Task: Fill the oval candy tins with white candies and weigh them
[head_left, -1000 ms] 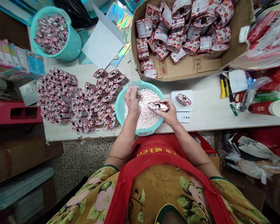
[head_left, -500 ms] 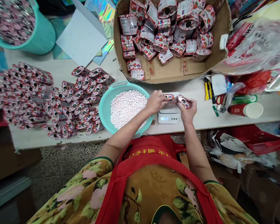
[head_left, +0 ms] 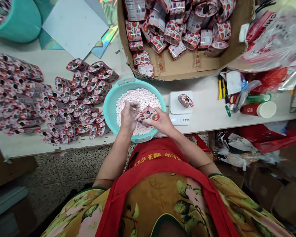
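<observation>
Above a turquoise basin (head_left: 109, 110) of small pale pink candies (head_left: 144, 95), my right hand (head_left: 164, 122) grips a strawberry-printed pouch (head_left: 149, 113). Beside that pouch is my left hand (head_left: 128, 117), fingers apart and slightly curled, over the basin's left half; nothing shows clearly in it. A second printed pouch (head_left: 185, 100) stands on the plate of a white digital scale (head_left: 179, 119), right of the basin, with neither hand on it. What is inside the held pouch cannot be seen.
Many upright pouches (head_left: 76, 95) crowd the table's left. A cardboard box (head_left: 177, 70) of printed pouches stands behind the basin. To the right are a red paper cup (head_left: 256, 109), a yellow cutter (head_left: 220, 89) and plastic bags (head_left: 273, 46). At back left is a turquoise bucket (head_left: 27, 24).
My left hand has let go of the pouch at the scale, which now stands there alone, and moved left over the basin. My right hand has carried its pouch left from the scale.
</observation>
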Demonstrator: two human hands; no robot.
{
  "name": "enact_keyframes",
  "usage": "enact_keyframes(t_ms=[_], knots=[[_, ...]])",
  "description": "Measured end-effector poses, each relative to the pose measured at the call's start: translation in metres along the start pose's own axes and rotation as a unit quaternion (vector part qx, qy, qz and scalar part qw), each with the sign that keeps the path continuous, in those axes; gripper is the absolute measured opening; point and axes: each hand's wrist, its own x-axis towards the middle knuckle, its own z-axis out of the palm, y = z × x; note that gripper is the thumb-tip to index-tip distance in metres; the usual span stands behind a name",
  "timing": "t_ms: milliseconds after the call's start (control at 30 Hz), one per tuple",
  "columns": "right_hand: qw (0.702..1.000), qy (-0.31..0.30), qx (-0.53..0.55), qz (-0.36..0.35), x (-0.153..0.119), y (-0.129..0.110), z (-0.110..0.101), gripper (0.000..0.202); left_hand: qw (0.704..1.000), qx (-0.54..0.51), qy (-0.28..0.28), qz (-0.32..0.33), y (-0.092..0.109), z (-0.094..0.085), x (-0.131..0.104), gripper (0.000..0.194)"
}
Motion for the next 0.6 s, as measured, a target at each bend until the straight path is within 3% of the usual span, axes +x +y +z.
enact_keyframes(t_ms=[100,233,400,600], knots=[[0.997,0.02,-0.069,0.021,0.006,0.007,0.015,0.047,0.989,-0.074,-0.011,-0.128,-0.021,-0.01,0.012,0.044],[0.994,0.018,-0.095,0.047,0.008,0.018,0.016,0.044,0.971,-0.125,-0.017,-0.204,-0.04,-0.014,0.019,0.033],[0.996,0.0,0.068,0.049,0.003,0.032,0.008,0.055,0.968,-0.134,-0.063,-0.202,-0.031,-0.014,0.016,0.019],[0.981,0.004,0.195,0.021,-0.004,0.043,-0.004,0.06,0.97,-0.114,-0.126,-0.176,-0.01,-0.019,0.018,0.026]])
